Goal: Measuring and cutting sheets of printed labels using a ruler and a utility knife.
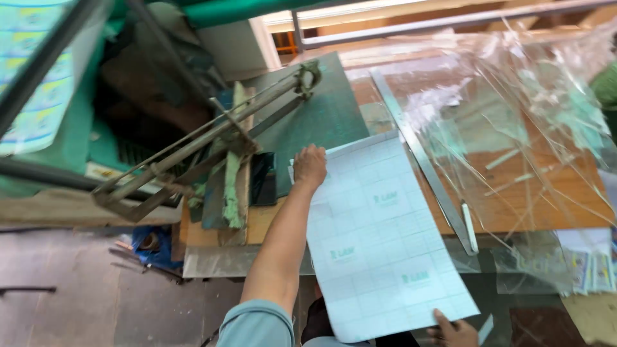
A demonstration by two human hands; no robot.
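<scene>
Lying across the bench (pixel 527 205), one gridded white sheet (pixel 379 238) was held with its long axis running from the near right corner toward the far left. The left hand (pixel 310 166) was pressed on its far corner, the right hand (pixel 455 329) pinching the near edge. One steel ruler (pixel 421 157) and one lever cutter (pixel 212 138) were seen alongside.

Soft daylight — glare on plastic film (pixel 514 109), motion-blurred
</scene>
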